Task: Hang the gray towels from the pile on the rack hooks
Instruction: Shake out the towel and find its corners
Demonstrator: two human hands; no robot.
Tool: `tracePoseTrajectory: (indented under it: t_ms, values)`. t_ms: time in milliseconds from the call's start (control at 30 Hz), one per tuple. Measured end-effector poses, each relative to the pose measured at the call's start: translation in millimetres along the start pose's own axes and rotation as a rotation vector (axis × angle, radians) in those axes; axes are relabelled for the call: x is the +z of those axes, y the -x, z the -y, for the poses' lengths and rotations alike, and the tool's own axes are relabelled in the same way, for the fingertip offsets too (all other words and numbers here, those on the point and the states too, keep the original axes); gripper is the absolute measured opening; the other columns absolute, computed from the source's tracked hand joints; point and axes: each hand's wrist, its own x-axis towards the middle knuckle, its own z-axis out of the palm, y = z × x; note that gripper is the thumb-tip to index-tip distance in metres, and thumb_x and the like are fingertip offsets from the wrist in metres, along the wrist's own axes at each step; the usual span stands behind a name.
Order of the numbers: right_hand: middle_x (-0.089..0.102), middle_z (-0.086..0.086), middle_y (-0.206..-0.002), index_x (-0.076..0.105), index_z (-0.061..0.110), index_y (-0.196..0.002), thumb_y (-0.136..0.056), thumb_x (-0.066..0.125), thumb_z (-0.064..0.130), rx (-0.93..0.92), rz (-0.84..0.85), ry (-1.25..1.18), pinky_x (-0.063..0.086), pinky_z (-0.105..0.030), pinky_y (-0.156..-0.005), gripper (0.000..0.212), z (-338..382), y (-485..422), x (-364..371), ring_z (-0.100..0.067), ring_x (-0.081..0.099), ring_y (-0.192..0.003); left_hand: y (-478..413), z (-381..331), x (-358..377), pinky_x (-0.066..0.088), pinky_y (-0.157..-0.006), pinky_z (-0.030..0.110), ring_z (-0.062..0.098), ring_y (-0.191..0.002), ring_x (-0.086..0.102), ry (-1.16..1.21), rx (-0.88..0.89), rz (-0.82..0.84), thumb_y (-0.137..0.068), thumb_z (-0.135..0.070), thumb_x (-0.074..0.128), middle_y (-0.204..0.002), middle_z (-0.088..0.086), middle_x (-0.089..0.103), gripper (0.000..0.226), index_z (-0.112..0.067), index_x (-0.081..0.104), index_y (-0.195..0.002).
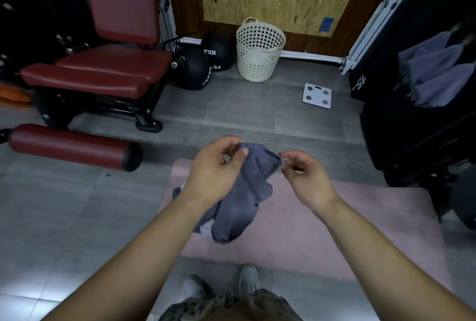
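Hands are holding one gray towel (pixel 239 199) between them, over a pink mat (pixel 347 217); its top edge is running crosswise from hand to hand, and its long axis is dropping from the hands back toward the person's two shoes (pixel 248 278), the lower end hanging crumpled; the left hand (pixel 215 166) is curling its fingers round the top left edge, thumb lying on the cloth; the right hand (pixel 306 176) is pinching the towel's right corner between thumb and fingertips, the other fingers curled in. Far right of the right hand, gray hung towels (pixel 438 73) are draping on a dark rack (pixel 412 140), three as far as the overlapping folds are letting me count. Beyond the hands one white basket (pixel 258 50) and one white scale (pixel 317 95) are sitting on the floor; beyond the left hand two black medicine balls (pixel 193 68) are resting beside one red bench (pixel 103 68), and one red roller pad (pixel 74 146) is lying nearer.
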Motion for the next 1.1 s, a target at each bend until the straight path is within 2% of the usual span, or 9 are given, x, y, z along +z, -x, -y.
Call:
tracePoseTrajectory:
  t_ms: [100, 200, 333, 400, 533, 800, 900, 1000, 1100]
  values:
    - [0.056, 0.003, -0.116, 0.067, 0.031, -0.112, -0.085, 0.074, 0.008, -0.08, 0.082, 0.253, 0.043, -0.025, -0.099, 0.037, -20, -10, -14, -0.008, 0.054, -0.107, -7, -12, -9, 0.046, -0.072, 0.016, 0.0, -0.071, 0.056, 0.064, 0.014, -0.024, -0.095, -0.017, 0.065, -0.078, -0.013, 0.063, 0.006, -0.018, 0.068, -0.09]
    - [0.057, 0.003, -0.116, 0.069, 0.021, -0.116, -0.082, 0.079, 0.012, -0.131, 0.125, 0.32, 0.039, -0.023, -0.097, 0.037, -27, -18, -18, -0.011, 0.052, -0.113, -14, -19, -18, 0.046, -0.076, 0.025, 0.006, -0.076, 0.055, 0.115, 0.069, 0.001, -0.093, -0.023, 0.064, -0.082, -0.008, 0.062, 0.007, -0.016, 0.067, -0.093]
    - [0.068, 0.006, -0.101, 0.07, 0.028, -0.089, -0.085, 0.078, 0.023, -0.081, 0.161, 0.298, 0.048, -0.025, -0.086, 0.01, -29, -22, -20, -0.012, 0.062, -0.095, -25, -25, -30, 0.048, -0.082, 0.034, 0.011, -0.083, 0.057, 0.145, 0.096, -0.014, -0.09, -0.025, 0.061, -0.087, 0.004, 0.066, 0.012, -0.018, 0.069, -0.095]
    - [0.071, 0.008, -0.084, 0.069, 0.029, -0.077, -0.087, 0.077, 0.025, -0.056, 0.138, 0.233, 0.049, -0.023, -0.069, 0.013, -23, -19, -22, -0.01, 0.062, -0.073, -33, -22, -37, 0.048, -0.081, 0.031, 0.007, -0.081, 0.058, 0.108, 0.099, -0.082, -0.093, -0.022, 0.059, -0.084, -0.008, 0.067, 0.01, -0.026, 0.068, -0.091]
    - [0.063, -0.002, -0.077, 0.066, 0.011, -0.078, -0.094, 0.068, 0.021, -0.235, 0.113, 0.347, 0.04, -0.018, -0.061, 0.019, -1, -16, -33, -0.013, 0.054, -0.067, -47, -15, -49, 0.054, -0.054, 0.024, 0.009, -0.069, 0.057, 0.142, -0.041, -0.211, -0.101, -0.012, 0.054, -0.082, -0.003, 0.061, 0.015, -0.019, 0.066, -0.095]
    - [0.059, -0.008, -0.096, 0.067, 0.008, -0.094, -0.102, 0.05, 0.021, -0.549, 0.173, 0.772, 0.045, -0.038, -0.082, 0.022, 48, -26, -58, -0.029, 0.055, -0.092, -53, 8, -57, 0.056, -0.065, 0.02, 0.015, -0.085, 0.064, 0.138, -0.095, -0.23, -0.106, -0.013, 0.046, -0.099, 0.008, 0.069, 0.023, -0.018, 0.068, -0.1]
    - [0.06, -0.005, -0.095, 0.07, 0.011, -0.095, -0.099, 0.057, 0.024, -0.57, 0.15, 0.743, 0.041, -0.03, -0.08, 0.018, 61, -26, -65, -0.025, 0.056, -0.091, -51, 10, -58, 0.056, -0.076, 0.022, 0.012, -0.092, 0.063, 0.13, -0.057, -0.149, -0.105, -0.014, 0.046, -0.117, 0.017, 0.065, 0.025, -0.028, 0.066, -0.104]
    - [0.059, 0.002, -0.089, 0.07, 0.017, -0.087, -0.088, 0.072, 0.033, -0.55, 0.185, 0.733, 0.039, -0.022, -0.07, 0.017, 72, -22, -74, -0.016, 0.055, -0.083, -47, 12, -63, 0.05, -0.104, 0.039, 0.013, -0.109, 0.06, 0.156, -0.048, -0.014, -0.085, -0.021, 0.056, -0.126, 0.013, 0.061, 0.032, -0.046, 0.07, -0.1]
    - [0.058, 0.006, -0.085, 0.063, 0.022, -0.08, -0.078, 0.083, 0.035, -0.437, 0.169, 0.693, 0.045, -0.025, -0.068, 0.024, 70, -23, -76, -0.014, 0.055, -0.077, -44, 15, -64, 0.049, -0.1, 0.026, 0.005, -0.106, 0.063, 0.049, -0.05, 0.03, -0.071, -0.021, 0.066, -0.137, 0.009, 0.056, 0.065, -0.031, 0.056, -0.134]
